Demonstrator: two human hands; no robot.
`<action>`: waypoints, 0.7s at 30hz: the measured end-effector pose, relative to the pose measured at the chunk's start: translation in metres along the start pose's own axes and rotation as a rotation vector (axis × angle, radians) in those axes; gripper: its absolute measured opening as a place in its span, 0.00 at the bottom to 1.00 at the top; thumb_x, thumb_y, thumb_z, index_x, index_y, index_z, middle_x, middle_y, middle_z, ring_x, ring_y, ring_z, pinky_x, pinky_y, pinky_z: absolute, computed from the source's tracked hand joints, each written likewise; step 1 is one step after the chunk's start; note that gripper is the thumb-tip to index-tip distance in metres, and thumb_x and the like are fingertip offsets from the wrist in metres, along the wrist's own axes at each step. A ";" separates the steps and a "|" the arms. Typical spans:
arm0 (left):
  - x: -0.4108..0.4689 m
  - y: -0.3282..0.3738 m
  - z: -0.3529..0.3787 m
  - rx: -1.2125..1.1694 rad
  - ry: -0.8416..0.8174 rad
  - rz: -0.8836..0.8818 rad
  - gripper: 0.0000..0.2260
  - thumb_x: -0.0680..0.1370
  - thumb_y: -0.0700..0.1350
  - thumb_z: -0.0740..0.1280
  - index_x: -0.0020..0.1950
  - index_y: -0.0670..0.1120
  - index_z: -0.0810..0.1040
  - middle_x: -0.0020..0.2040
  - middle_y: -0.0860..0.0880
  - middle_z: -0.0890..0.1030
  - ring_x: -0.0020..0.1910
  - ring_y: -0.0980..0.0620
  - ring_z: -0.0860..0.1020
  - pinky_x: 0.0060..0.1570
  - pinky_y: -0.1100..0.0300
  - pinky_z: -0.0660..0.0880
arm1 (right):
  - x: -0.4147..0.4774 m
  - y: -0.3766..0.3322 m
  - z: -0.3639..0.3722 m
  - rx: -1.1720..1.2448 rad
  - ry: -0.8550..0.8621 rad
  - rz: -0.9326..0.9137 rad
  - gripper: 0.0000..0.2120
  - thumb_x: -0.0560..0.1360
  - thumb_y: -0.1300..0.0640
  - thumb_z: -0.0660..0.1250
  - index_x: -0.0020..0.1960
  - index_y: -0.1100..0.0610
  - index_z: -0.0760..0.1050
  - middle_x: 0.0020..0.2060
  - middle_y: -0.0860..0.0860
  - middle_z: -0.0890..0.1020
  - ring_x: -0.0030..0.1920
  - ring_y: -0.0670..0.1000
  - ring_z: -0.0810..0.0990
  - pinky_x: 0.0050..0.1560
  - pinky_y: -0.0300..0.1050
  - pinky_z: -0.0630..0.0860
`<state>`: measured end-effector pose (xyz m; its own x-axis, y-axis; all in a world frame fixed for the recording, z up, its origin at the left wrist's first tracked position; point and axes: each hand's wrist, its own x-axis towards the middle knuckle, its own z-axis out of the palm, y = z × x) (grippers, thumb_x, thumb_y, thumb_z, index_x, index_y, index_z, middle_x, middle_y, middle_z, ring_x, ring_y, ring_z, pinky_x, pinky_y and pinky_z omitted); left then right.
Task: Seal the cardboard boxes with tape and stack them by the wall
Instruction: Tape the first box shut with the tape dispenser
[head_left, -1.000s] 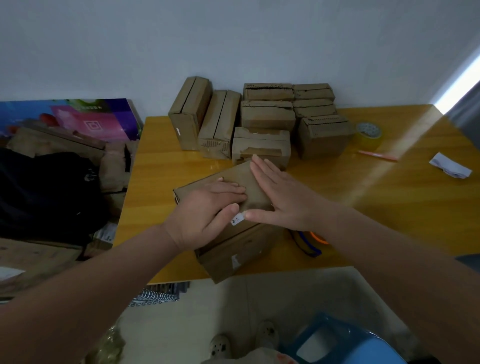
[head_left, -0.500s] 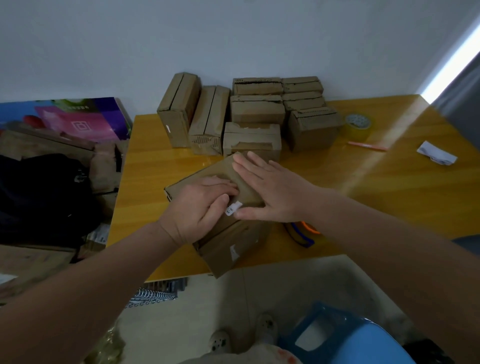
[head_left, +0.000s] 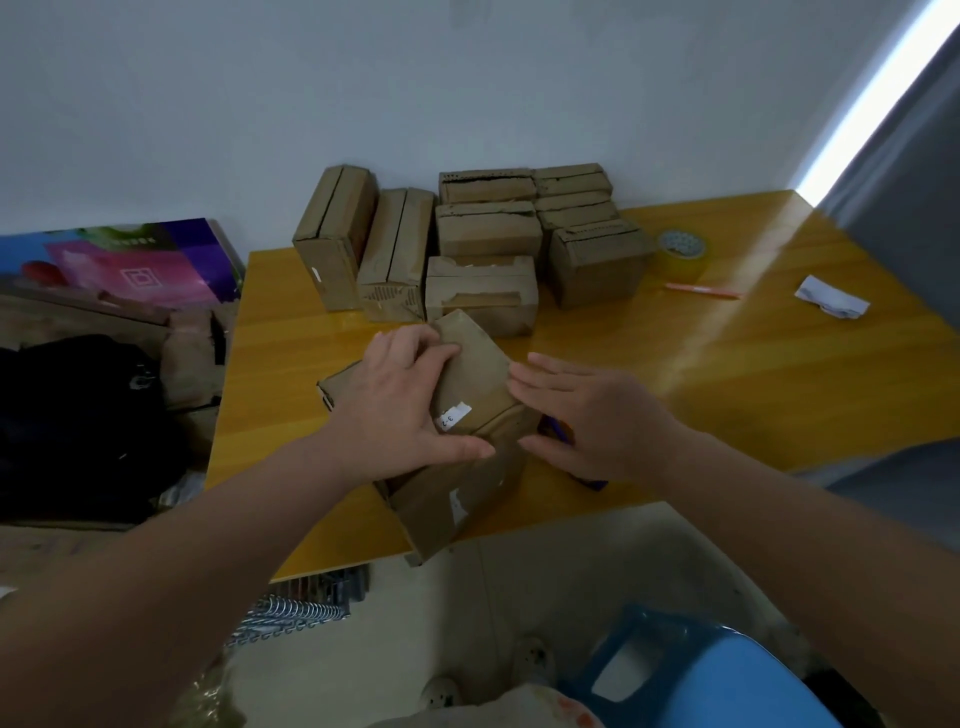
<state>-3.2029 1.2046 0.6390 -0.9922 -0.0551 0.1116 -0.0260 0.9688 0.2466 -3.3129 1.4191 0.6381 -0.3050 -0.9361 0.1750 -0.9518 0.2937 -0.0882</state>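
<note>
Fingers (head_left: 415, 347) of the left hand (head_left: 395, 410) lie spread and nearly flat over the top of the box (head_left: 480, 371), thumb along its near edge, pressing it down rather than closing round it. The right hand (head_left: 602, 421) is open too, its straight fingers (head_left: 540, 370) just touching the box's right edge. This box sits at the near edge of the worktop (head_left: 701, 395), one corner past the rim, with a small white label (head_left: 453, 415) on top. Its flaps are down; whether tape already runs over the seam I cannot tell. A blue-and-orange object (head_left: 589, 480), mostly hidden under the right hand, may be a tape dispenser. Against the wall (head_left: 467, 104) stand the other boxes (head_left: 485, 234), some upright and some piled, which suggests much of the job is done, though several show rough seams. A roll of tape (head_left: 680, 252) and a pen (head_left: 701, 291) lie to their right. Left to do, by my reading: finish this box and carry it back to the pile.
</note>
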 end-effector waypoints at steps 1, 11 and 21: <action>0.001 0.003 -0.001 0.021 -0.043 -0.035 0.58 0.57 0.84 0.49 0.75 0.46 0.62 0.71 0.46 0.60 0.70 0.45 0.58 0.70 0.49 0.58 | -0.001 0.001 0.001 0.011 0.052 -0.002 0.26 0.75 0.41 0.58 0.64 0.56 0.78 0.62 0.52 0.80 0.64 0.53 0.78 0.53 0.50 0.81; 0.022 0.025 -0.020 0.148 -0.247 -0.266 0.56 0.60 0.70 0.71 0.76 0.58 0.38 0.74 0.41 0.53 0.72 0.36 0.56 0.69 0.42 0.57 | 0.005 -0.003 -0.008 0.232 0.175 0.309 0.16 0.69 0.42 0.74 0.45 0.55 0.79 0.48 0.48 0.84 0.47 0.48 0.81 0.44 0.46 0.79; 0.079 0.002 -0.080 -0.623 -0.068 -0.203 0.59 0.57 0.60 0.78 0.78 0.58 0.43 0.72 0.50 0.63 0.65 0.47 0.68 0.60 0.49 0.71 | 0.004 0.059 -0.032 0.987 0.347 1.112 0.22 0.80 0.40 0.57 0.69 0.50 0.69 0.61 0.50 0.74 0.62 0.54 0.73 0.64 0.56 0.71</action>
<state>-3.2716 1.1831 0.7257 -0.9811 -0.1866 -0.0513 -0.1579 0.6185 0.7698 -3.3717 1.4387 0.6654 -0.9546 -0.2034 -0.2174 0.1150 0.4216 -0.8995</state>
